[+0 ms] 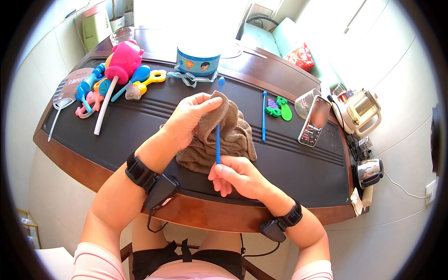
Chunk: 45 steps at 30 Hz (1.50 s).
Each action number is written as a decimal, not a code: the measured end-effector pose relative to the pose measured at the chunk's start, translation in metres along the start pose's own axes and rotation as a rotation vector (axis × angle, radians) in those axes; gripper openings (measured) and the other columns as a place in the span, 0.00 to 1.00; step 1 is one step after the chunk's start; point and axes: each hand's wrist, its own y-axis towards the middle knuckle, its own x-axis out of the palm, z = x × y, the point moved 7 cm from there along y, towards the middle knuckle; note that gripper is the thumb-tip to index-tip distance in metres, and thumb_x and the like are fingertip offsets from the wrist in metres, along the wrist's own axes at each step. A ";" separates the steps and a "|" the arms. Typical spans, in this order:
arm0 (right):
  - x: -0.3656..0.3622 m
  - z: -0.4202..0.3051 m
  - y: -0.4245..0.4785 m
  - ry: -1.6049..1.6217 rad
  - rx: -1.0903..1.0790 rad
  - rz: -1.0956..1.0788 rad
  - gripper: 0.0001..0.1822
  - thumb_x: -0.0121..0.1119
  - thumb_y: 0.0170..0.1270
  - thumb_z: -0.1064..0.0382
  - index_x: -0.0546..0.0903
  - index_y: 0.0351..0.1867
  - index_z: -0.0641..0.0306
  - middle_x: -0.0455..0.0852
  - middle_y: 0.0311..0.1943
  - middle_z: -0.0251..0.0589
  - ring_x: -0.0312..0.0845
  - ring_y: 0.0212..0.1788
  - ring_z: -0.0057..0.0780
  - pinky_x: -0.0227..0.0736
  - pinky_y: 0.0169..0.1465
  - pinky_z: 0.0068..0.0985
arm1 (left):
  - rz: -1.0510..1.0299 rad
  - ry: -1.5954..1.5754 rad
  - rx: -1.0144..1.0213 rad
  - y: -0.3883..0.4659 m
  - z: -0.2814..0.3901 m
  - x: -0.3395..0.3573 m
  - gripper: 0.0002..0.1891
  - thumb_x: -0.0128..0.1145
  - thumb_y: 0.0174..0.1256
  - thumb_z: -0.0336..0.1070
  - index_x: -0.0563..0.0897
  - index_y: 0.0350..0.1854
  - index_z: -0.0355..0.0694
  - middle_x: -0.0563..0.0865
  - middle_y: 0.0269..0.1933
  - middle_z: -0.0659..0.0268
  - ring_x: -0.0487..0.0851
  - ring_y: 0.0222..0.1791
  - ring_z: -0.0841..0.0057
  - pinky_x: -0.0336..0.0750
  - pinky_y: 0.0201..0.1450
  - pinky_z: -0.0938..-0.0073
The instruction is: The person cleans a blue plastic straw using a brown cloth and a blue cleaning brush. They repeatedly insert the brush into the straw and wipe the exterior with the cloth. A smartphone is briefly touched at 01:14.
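My left hand (187, 117) pinches a fold of a brown terry towel (232, 131), which is bunched on the table's dark top. Pinched by its ridged end in my right hand (238, 173) is a blue plastic drumstick (218, 140). The stick points away from me, and the towel fold wraps around part of its shaft. Its rounded tip shows beyond the cloth. A second blue drumstick (264, 117) lies to the right of the towel. Beyond the towel stands a blue toy drum (198, 63) with cartoon figures and a striped ribbon.
At left lie a pink toy hammer (124, 61), a yellow rattle (150, 80), other baby toys and a hand fan (66, 91). To the right are a green teether (285, 110), a glass cup (306, 103), a phone (314, 120), a glass kettle (362, 108) and a steel kettle (370, 173).
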 end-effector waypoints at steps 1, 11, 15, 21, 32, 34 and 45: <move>-0.002 0.000 0.001 0.021 -0.013 0.013 0.15 0.44 0.71 0.58 0.77 0.35 0.67 0.80 0.23 0.34 0.74 0.21 0.17 0.68 0.26 0.15 | -0.010 0.009 -0.004 0.000 -0.001 0.001 0.07 0.59 0.63 0.37 0.79 0.36 0.40 0.84 0.33 0.69 0.81 0.31 0.86 0.76 0.33 0.85; -0.021 -0.002 0.002 0.197 -0.101 0.214 0.16 0.44 0.72 0.56 0.76 0.35 0.66 0.79 0.22 0.35 0.75 0.20 0.19 0.68 0.24 0.15 | -0.116 0.131 -0.044 -0.004 -0.009 0.017 0.07 0.60 0.63 0.35 0.79 0.38 0.39 0.83 0.36 0.70 0.80 0.35 0.87 0.75 0.39 0.85; -0.025 -0.003 0.001 0.177 -0.126 0.298 0.16 0.44 0.72 0.56 0.77 0.34 0.65 0.79 0.21 0.36 0.73 0.18 0.21 0.68 0.23 0.16 | -0.145 0.173 -0.051 -0.006 -0.009 0.022 0.07 0.60 0.63 0.34 0.78 0.39 0.38 0.83 0.35 0.69 0.80 0.34 0.88 0.75 0.38 0.86; -0.027 -0.002 0.001 0.180 -0.130 0.310 0.15 0.45 0.72 0.57 0.77 0.34 0.66 0.79 0.20 0.36 0.74 0.18 0.20 0.68 0.23 0.15 | -0.166 0.239 -0.061 -0.009 -0.008 0.026 0.07 0.59 0.63 0.33 0.76 0.39 0.38 0.83 0.34 0.68 0.80 0.33 0.88 0.75 0.36 0.87; -0.023 -0.004 0.003 0.108 -0.119 0.269 0.15 0.47 0.71 0.56 0.76 0.33 0.65 0.78 0.20 0.33 0.73 0.20 0.17 0.67 0.23 0.14 | -0.128 0.206 -0.023 -0.006 -0.008 0.020 0.06 0.59 0.63 0.34 0.78 0.38 0.38 0.83 0.34 0.69 0.80 0.34 0.87 0.75 0.37 0.87; -0.022 -0.003 0.002 0.084 -0.119 0.257 0.15 0.48 0.71 0.55 0.75 0.31 0.65 0.78 0.20 0.32 0.73 0.20 0.16 0.67 0.24 0.14 | -0.100 0.172 -0.007 -0.004 -0.006 0.017 0.06 0.59 0.63 0.34 0.78 0.38 0.38 0.83 0.35 0.70 0.80 0.34 0.87 0.75 0.37 0.86; -0.009 -0.003 0.001 -0.082 -0.103 0.181 0.15 0.58 0.65 0.60 0.70 0.23 0.62 0.74 0.18 0.28 0.68 0.20 0.11 0.63 0.23 0.14 | 0.125 0.041 0.023 0.002 0.000 -0.015 0.07 0.58 0.65 0.37 0.78 0.40 0.41 0.83 0.34 0.70 0.81 0.33 0.84 0.76 0.36 0.82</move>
